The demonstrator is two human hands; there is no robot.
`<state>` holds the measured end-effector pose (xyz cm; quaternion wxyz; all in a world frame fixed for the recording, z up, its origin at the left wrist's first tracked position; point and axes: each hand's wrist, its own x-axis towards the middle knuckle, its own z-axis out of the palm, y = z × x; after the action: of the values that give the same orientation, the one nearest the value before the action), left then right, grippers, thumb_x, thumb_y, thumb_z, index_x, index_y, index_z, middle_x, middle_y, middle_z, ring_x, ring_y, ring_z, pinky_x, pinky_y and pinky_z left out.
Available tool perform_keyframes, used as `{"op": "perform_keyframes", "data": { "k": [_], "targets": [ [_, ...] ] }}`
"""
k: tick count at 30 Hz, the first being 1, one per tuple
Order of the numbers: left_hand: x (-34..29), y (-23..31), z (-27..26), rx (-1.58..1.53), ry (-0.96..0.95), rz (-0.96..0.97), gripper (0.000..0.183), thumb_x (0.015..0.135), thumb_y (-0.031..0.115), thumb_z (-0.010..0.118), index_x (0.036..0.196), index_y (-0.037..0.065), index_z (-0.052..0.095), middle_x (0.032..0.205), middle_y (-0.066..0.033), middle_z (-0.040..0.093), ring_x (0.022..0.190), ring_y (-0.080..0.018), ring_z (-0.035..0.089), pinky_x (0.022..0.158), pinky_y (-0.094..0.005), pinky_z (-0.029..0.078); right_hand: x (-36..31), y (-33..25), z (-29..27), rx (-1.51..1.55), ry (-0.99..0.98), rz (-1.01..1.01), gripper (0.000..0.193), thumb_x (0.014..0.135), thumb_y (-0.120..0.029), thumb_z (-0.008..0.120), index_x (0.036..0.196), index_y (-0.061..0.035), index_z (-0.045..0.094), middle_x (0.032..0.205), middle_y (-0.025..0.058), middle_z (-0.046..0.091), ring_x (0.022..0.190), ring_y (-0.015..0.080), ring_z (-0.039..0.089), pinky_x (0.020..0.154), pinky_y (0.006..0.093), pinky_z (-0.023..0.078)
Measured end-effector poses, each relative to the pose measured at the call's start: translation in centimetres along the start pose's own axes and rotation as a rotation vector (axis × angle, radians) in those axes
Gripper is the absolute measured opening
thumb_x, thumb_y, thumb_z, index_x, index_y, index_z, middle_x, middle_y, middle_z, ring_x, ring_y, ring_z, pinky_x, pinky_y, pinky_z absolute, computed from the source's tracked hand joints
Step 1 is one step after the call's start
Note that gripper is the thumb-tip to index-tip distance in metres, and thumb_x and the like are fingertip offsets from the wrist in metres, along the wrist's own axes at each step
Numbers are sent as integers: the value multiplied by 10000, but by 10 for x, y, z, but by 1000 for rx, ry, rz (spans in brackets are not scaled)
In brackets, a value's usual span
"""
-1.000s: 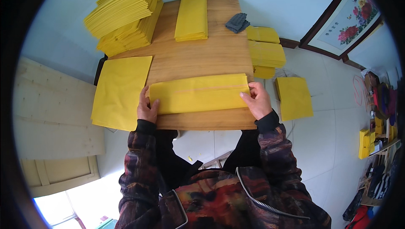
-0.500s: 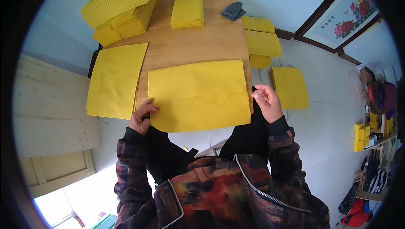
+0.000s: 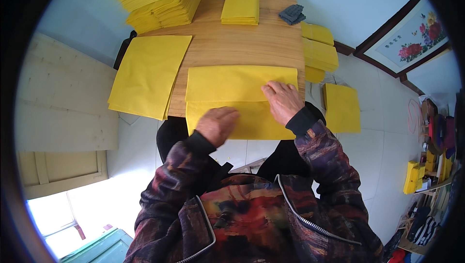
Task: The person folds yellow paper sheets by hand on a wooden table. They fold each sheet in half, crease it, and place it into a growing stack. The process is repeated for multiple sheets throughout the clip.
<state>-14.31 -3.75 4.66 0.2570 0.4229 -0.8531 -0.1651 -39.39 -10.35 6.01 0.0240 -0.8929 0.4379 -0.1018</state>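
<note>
In front of me lies a yellow folded sheet [image 3: 227, 84], felt-like, its near edge projecting past the table's front edge. A straight line, a fold or flap edge, crosses it from side to side. My right hand [image 3: 282, 102] rests on its right part, over that line, with the fingers curled down and close together. What is under those fingertips is hidden. Over the sheet's near left half is my left hand [image 3: 218, 125], bent at the knuckles and smeared by motion. Left of it, a flat pile of yellow sheets [image 3: 150, 74] overhangs the table's edge.
The wooden table [image 3: 232, 45] carries a tall yellow stack [image 3: 164, 1] at the far left, a narrower yellow stack [image 3: 240, 0] and a grey cloth [image 3: 292, 14]. Yellow bundles [image 3: 320, 54] and another yellow pile [image 3: 343, 108] stand right of the table. Shelves with clutter are far right.
Both hands have come from the sheet's side edges onto its top, the left moving right and the right moving left and up. The whole view has shifted slightly.
</note>
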Motion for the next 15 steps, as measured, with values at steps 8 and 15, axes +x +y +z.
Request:
{"op": "perform_keyframes", "data": {
  "k": [8,15],
  "targets": [
    [10,10,31,135,-84,-6,567,752,189,715,1270,52,530,1378,-119,473,1265,-304,453,1009,-423,399,13,1,15,-169,72,-22,215,809,-106,583,1023,-86,570,960,68,592,941,246,583,800,381,436],
    [8,12,32,116,-111,-45,638,742,234,732,1308,59,493,1429,-117,423,1304,-302,408,1036,-437,369,12,4,25,-139,198,-13,115,778,-90,594,890,-92,570,923,56,591,890,248,584,752,383,468]
  ]
}}
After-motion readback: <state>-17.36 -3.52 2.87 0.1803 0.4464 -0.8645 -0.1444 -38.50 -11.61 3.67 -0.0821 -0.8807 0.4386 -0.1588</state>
